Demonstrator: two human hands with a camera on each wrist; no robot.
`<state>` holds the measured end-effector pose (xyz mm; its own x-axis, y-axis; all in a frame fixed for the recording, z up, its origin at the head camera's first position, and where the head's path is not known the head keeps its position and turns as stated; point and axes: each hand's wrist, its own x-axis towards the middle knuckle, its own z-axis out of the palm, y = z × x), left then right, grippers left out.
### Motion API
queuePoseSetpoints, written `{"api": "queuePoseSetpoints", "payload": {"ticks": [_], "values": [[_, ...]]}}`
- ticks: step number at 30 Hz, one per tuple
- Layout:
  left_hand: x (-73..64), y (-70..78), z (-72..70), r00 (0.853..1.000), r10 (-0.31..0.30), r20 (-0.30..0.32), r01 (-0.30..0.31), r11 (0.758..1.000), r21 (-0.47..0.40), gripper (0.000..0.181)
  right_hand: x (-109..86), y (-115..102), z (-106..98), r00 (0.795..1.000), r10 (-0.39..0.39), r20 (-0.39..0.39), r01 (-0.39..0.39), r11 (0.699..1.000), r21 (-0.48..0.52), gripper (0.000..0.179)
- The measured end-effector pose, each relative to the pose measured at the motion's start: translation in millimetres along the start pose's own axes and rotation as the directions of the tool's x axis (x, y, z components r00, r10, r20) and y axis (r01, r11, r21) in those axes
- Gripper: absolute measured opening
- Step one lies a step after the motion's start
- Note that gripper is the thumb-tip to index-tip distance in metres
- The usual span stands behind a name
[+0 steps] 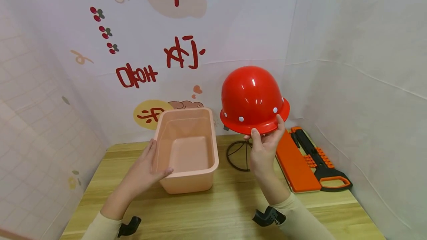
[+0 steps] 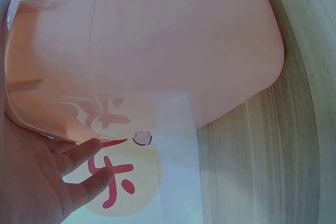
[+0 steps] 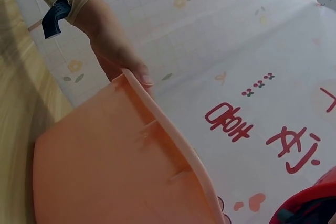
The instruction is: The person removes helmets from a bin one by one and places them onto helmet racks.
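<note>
My right hand [image 1: 267, 155] holds a red hard hat [image 1: 251, 92] by its brim, with the dome upward, above the table's right half. In the right wrist view only part of the hard hat [image 3: 296, 203] shows, at the lower right corner. To its left is a peach plastic bin [image 1: 186, 184], its open top facing up and nothing inside. My left hand [image 1: 145, 171] grips the bin's near left corner, thumb over the rim and fingers along the outside. From the left wrist, the bin's translucent wall [image 2: 184, 40] fills much of the view beside the hand [image 2: 42, 182].
Behind the right hand, a round black wire stand [image 1: 230, 158] is on the wooden table [image 1: 213, 217]. Farther right lie a flat orange case [image 1: 298, 169] and a black-and-orange tool with a looped handle [image 1: 313, 155]. Printed white cloth [image 1: 233, 29] hangs at the back and sides.
</note>
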<state>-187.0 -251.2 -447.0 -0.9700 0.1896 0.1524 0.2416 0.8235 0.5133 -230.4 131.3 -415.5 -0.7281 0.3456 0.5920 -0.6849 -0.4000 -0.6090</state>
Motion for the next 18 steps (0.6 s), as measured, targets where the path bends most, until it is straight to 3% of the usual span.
{"api": "queuePoseSetpoints", "payload": {"ticks": [18], "values": [[0.0,3.1,-2.7,1.000,0.010,0.001,-0.010,1.000,-0.007,0.123,-20.4,9,-6,0.994,0.059,-0.097,-0.059,0.998,0.006,0.080]]}}
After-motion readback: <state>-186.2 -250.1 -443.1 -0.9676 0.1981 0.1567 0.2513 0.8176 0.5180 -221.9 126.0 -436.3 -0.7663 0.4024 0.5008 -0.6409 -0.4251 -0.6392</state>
